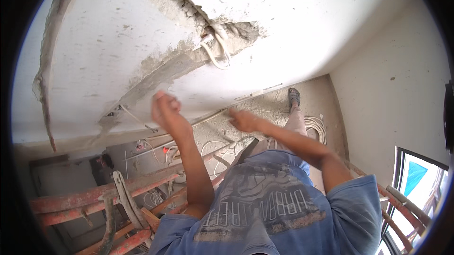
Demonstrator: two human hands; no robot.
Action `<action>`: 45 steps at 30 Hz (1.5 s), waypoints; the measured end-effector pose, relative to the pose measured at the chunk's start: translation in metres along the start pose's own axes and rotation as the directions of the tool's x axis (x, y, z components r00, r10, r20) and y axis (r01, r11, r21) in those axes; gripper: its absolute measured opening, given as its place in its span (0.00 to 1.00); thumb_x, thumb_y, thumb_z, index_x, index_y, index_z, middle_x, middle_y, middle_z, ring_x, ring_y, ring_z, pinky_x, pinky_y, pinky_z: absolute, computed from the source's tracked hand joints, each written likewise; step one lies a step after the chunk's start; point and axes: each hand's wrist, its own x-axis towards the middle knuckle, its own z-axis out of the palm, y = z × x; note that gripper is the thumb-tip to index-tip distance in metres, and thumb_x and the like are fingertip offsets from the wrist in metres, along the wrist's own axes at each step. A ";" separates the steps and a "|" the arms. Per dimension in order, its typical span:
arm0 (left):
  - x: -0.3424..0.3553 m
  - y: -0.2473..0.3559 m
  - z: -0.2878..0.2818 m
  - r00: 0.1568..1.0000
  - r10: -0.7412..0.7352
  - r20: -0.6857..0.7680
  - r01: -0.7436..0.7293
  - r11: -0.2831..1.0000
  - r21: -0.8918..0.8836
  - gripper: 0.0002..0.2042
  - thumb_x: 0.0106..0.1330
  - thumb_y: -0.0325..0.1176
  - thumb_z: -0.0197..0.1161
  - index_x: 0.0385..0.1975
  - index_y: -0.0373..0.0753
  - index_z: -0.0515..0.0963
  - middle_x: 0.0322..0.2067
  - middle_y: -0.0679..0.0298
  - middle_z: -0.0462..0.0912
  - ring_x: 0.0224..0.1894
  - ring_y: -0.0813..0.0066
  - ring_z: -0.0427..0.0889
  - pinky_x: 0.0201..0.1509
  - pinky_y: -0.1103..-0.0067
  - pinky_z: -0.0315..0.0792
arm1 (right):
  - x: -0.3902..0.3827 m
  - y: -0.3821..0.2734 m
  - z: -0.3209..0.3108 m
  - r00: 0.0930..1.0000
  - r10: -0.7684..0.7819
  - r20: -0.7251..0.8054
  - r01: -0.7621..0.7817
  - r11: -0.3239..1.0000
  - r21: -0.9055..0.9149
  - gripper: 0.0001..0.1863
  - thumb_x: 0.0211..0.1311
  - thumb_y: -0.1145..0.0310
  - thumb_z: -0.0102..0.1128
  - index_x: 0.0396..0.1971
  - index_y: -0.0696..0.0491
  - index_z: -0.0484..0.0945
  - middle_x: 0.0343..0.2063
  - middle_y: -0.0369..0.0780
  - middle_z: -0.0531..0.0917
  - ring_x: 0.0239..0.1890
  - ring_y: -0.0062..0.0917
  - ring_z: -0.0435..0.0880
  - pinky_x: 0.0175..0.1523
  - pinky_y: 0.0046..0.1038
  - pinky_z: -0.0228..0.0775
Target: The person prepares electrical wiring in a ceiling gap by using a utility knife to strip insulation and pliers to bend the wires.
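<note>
My left hand is raised in front of the white wall, its fingers curled in and smeared by motion. Whatever it may hold does not show. Lower and to the right, my right hand has its fingers bent together, also blurred. A pale cable runs close to its fingertips; whether the hand grips it is unclear. Beyond both hands, a looped white cable hangs out of a hole in the chiselled wall groove. Another cable end sticks out of the groove's lower left end.
A red metal frame and wooden pieces stand at lower left. Loose cables lie on the dusty floor, with a cable coil beside my leg. A window is at right; a second groove cuts the wall at left.
</note>
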 end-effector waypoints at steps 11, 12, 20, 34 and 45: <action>-0.009 -0.073 -0.037 0.920 -0.304 0.248 0.303 0.952 0.043 0.12 0.71 0.40 0.58 0.27 0.41 0.73 0.21 0.72 0.68 0.24 0.84 0.65 0.28 0.83 0.57 | -0.104 0.009 -0.014 0.894 0.425 -0.146 -0.244 0.732 0.636 0.16 0.74 0.55 0.47 0.39 0.55 0.71 0.22 0.38 0.79 0.23 0.23 0.79 0.29 0.30 0.69; -0.012 -0.076 -0.037 0.913 -0.315 0.260 0.314 0.948 0.045 0.12 0.71 0.40 0.58 0.27 0.41 0.73 0.21 0.72 0.68 0.24 0.85 0.65 0.28 0.83 0.57 | -0.093 -0.007 -0.037 0.877 0.378 -0.297 -0.156 0.809 0.567 0.17 0.74 0.55 0.47 0.38 0.56 0.70 0.20 0.41 0.78 0.22 0.28 0.79 0.28 0.32 0.68; -0.032 -0.074 -0.042 0.907 -0.342 0.247 0.341 0.939 0.048 0.14 0.71 0.40 0.60 0.25 0.40 0.73 0.20 0.71 0.70 0.22 0.86 0.64 0.26 0.84 0.57 | -0.012 -0.052 -0.093 0.783 0.234 -0.576 -0.027 0.938 0.344 0.17 0.72 0.57 0.51 0.36 0.58 0.65 0.16 0.52 0.75 0.19 0.48 0.77 0.26 0.41 0.65; -0.036 -0.085 -0.074 0.900 -0.390 0.194 0.385 0.921 0.065 0.12 0.71 0.40 0.59 0.28 0.41 0.74 0.20 0.73 0.68 0.23 0.87 0.65 0.25 0.86 0.56 | 0.012 -0.049 -0.066 0.758 0.270 -0.593 0.034 0.892 0.450 0.17 0.71 0.59 0.53 0.39 0.60 0.69 0.16 0.50 0.76 0.17 0.39 0.76 0.25 0.37 0.65; -0.038 -0.025 -0.046 0.980 -0.074 0.186 0.089 0.993 -0.077 0.16 0.72 0.35 0.54 0.20 0.44 0.64 0.16 0.74 0.60 0.18 0.88 0.56 0.21 0.86 0.52 | 0.035 -0.057 0.002 0.949 0.046 -0.312 -0.002 0.990 0.140 0.12 0.72 0.62 0.51 0.40 0.56 0.70 0.17 0.51 0.79 0.17 0.44 0.78 0.23 0.41 0.69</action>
